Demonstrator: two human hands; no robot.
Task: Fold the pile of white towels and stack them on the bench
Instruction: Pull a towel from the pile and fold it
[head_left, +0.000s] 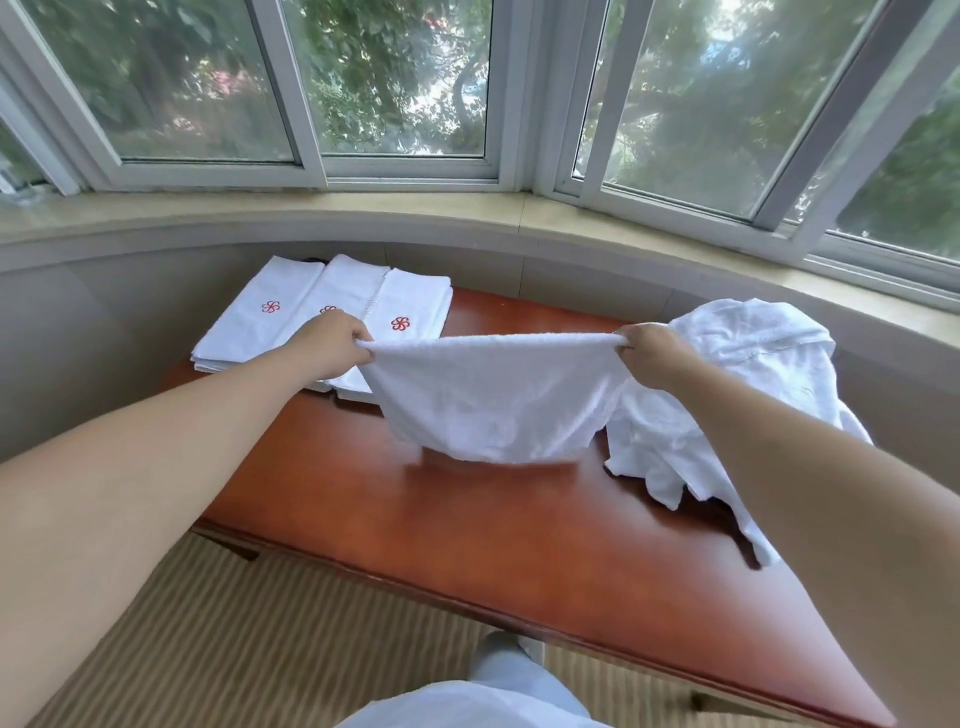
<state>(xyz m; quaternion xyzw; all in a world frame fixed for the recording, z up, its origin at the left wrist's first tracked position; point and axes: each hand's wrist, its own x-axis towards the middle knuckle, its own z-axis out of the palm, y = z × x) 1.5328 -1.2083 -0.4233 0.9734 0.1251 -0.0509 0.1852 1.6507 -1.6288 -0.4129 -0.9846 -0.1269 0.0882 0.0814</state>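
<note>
The reddish wooden tabletop is being seen running from the left middle of the frame down to the lower right, with bare wood lying open across its centre and along its near edge. At the right of the frame the pile of unfolded white towels is being left heaped on the tabletop, one loose end trailing toward the near edge. At the upper left, the folded towels with red emblems are being kept in overlapping stacks close to the far left end.

Between these two groups, a white towel is being held up above the tabletop, its long axis running left to right across the centre of the frame and its lower part sagging toward the wood; whether it is touching cannot be told. Its top edge is being pinched at one end by the left hand and at the other by the right hand, fingers curled round the cloth. The left hand is lying nearer the folded towels, the right hand just in front of the pile, so the open room for laying and folding is judged to be directly beneath the towel.
</note>
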